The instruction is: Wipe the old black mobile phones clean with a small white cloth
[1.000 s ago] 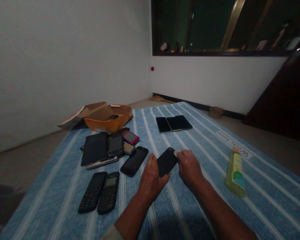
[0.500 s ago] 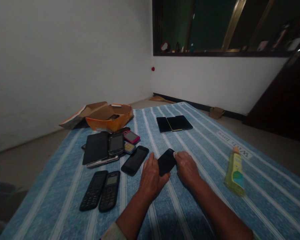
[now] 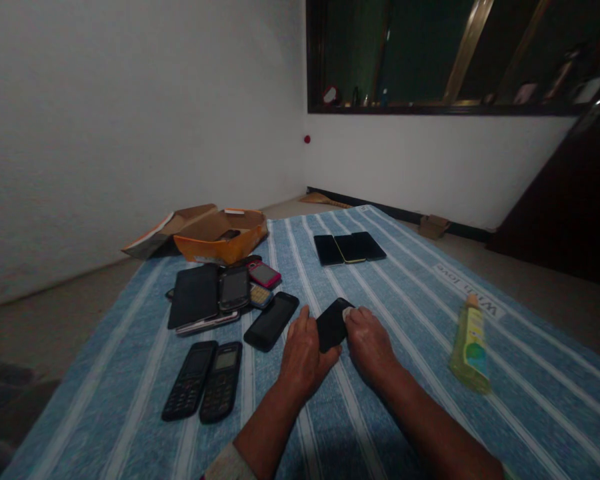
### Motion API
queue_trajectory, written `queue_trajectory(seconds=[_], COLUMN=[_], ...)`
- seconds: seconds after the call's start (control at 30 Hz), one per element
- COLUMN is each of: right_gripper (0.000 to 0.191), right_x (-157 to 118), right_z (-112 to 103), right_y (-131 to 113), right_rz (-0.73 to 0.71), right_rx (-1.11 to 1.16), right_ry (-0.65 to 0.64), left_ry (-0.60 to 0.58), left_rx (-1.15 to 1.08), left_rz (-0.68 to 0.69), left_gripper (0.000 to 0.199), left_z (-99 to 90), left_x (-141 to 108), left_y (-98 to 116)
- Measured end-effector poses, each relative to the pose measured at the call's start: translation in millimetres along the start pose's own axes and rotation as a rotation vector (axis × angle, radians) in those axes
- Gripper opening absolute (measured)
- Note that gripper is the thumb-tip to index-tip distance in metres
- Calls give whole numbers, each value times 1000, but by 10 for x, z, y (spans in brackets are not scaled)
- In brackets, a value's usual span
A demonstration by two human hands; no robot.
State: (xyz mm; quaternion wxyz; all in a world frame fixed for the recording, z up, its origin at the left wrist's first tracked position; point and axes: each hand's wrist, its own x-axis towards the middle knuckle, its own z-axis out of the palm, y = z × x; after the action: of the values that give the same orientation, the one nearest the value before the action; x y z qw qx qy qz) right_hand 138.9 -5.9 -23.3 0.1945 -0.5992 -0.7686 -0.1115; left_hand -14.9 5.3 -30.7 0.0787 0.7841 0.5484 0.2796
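A black smartphone (image 3: 332, 325) lies on the striped blue cloth, with my left hand (image 3: 301, 350) closed along its left and near edges. Pinched in my right hand (image 3: 369, 339) is a small white wipe or cloth (image 3: 347, 312), pressed against the phone's upper right side. Just left of my left hand rests another black smartphone (image 3: 271, 321). Two black keypad phones, one on the left (image 3: 189, 380) and one on the right (image 3: 221, 382), lie side by side nearer to me.
Phones are heaped around a black tablet-like slab (image 3: 194, 297) at left, with a pink phone (image 3: 265, 274) beside it. Behind stands an open orange box (image 3: 222, 248). Dark phones (image 3: 350, 248) lie in a row farther back. A yellow-green bottle (image 3: 471, 350) lies at right.
My right hand has slid slightly left and down along the phone's right side with the white wipe. My left hand still holds the phone in place.
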Motion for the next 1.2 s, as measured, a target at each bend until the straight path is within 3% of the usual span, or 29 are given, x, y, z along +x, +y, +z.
queue_trajectory(seconds=[0.2, 0.63, 0.9, 1.2], right_gripper=[22, 28, 26, 27], right_x=[-2, -38, -32, -24], right_z=[-43, 43, 31, 24], right_y=[-46, -63, -89, -100], right_rz=[-4, -21, -14, -6], right_rx=[-19, 31, -1, 0], right_ry=[-46, 26, -3, 0], left_ry=[4, 38, -5, 53], left_rx=[6, -28, -2, -10], left_rz=[18, 26, 12, 38], left_gripper=[44, 46, 44, 43], left_z=[5, 23, -24, 27], left_x=[-10, -17, -12, -23], left_y=[-12, -44, -14, -43])
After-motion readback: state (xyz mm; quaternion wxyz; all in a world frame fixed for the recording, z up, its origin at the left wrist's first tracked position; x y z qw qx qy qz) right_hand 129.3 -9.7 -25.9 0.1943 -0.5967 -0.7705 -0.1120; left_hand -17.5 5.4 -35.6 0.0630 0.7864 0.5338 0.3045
